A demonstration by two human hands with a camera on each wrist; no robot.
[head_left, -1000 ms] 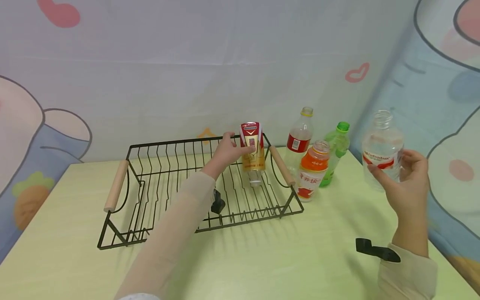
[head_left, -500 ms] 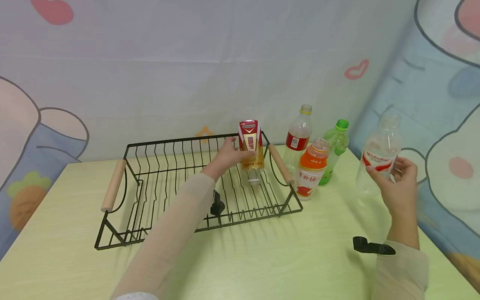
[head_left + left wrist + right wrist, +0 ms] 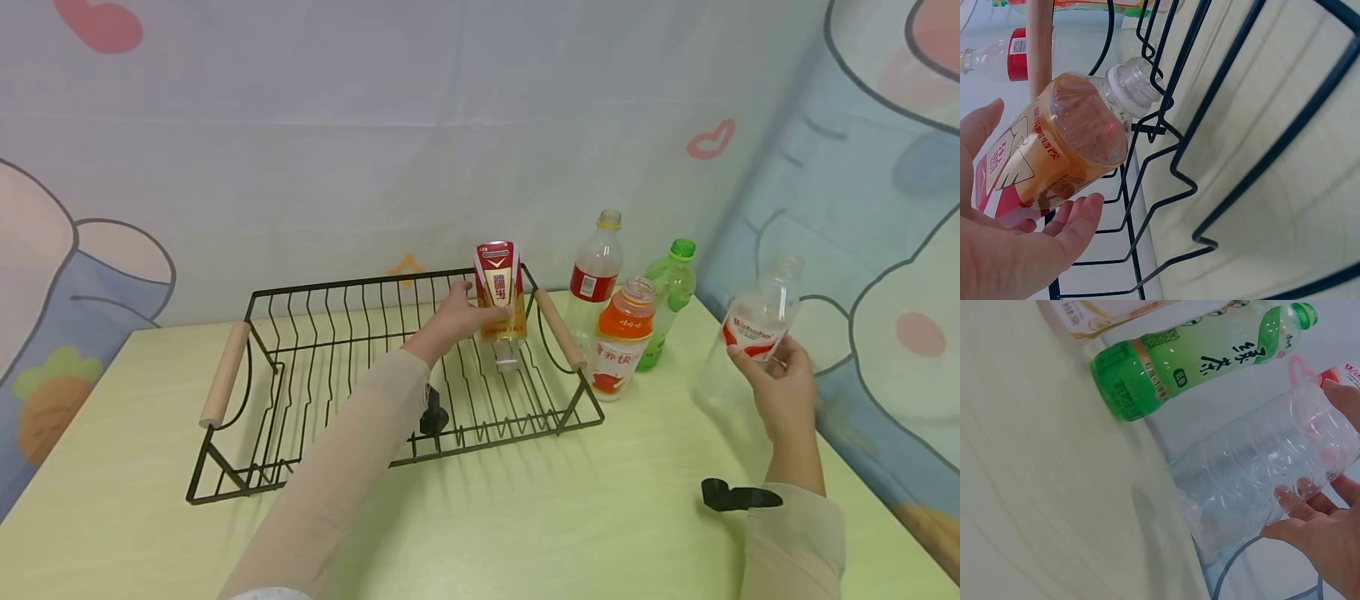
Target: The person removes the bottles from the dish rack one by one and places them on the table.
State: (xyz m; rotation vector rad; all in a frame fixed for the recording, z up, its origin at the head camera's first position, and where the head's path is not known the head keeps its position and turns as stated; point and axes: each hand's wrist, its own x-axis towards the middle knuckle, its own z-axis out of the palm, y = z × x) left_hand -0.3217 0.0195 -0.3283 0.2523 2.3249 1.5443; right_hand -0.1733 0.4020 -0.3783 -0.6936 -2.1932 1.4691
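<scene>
My left hand (image 3: 457, 318) holds a clear bottle with a red and gold label (image 3: 497, 292) between thumb and fingers. That bottle is upside down over the right part of a black wire dish rack (image 3: 360, 333); its neck (image 3: 1136, 86) is down by the wires in the left wrist view. On the right, my right hand (image 3: 780, 392) grips a clear plastic bottle with a red and white label (image 3: 750, 333), tilted with its neck up and to the right. Its see-through base (image 3: 1204, 519) is near the table; I cannot tell whether it touches.
Beside the rack's right wooden handle (image 3: 561, 329) stand a red-labelled bottle (image 3: 592, 285), an orange and white bottle (image 3: 621, 354) and a green bottle (image 3: 671, 287). The left wooden handle (image 3: 227, 375) is at the other end. Patterned cloth (image 3: 337, 167) backs the pale table (image 3: 525, 517).
My right hand has come down and left with the clear bottle, which leans more now. The bottle at my left hand has turned, so a different side of its label faces me.
</scene>
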